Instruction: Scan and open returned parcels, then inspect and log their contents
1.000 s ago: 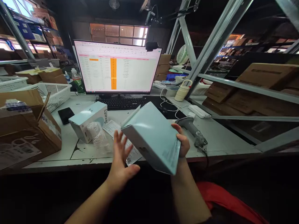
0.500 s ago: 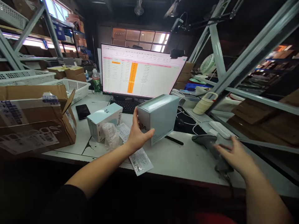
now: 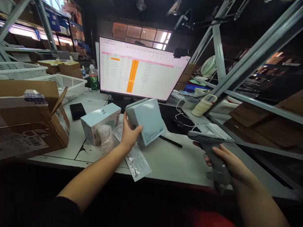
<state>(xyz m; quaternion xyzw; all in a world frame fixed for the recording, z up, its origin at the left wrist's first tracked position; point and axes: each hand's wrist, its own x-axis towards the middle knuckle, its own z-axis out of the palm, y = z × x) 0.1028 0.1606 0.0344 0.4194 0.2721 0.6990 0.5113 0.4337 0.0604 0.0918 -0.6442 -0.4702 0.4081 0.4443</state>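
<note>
My left hand (image 3: 129, 134) grips a pale blue carton (image 3: 146, 120) by its lower left corner and holds it tilted above the white table (image 3: 165, 160), its labelled side turned toward me. My right hand (image 3: 233, 167) is closed round the handle of a grey barcode scanner (image 3: 209, 148), lifted off the table with its head pointing left toward the carton. A second pale blue carton (image 3: 99, 121) lies on the table to the left, with a crumpled clear plastic bag (image 3: 106, 138) against it. Printed paper slips (image 3: 136, 160) lie under my left wrist.
A lit monitor (image 3: 139, 71) with a spreadsheet stands behind a black keyboard. An open cardboard box (image 3: 30, 116) sits at the left, with a black phone (image 3: 77, 111) and white baskets (image 3: 63, 85) behind. A black pen (image 3: 170, 141), cables and metal shelf struts (image 3: 248, 60) are on the right.
My right hand closed on the scanner and lifted it. My left hand tipped the carton so its labelled side faces me. A second ago my right hand held the carton.
</note>
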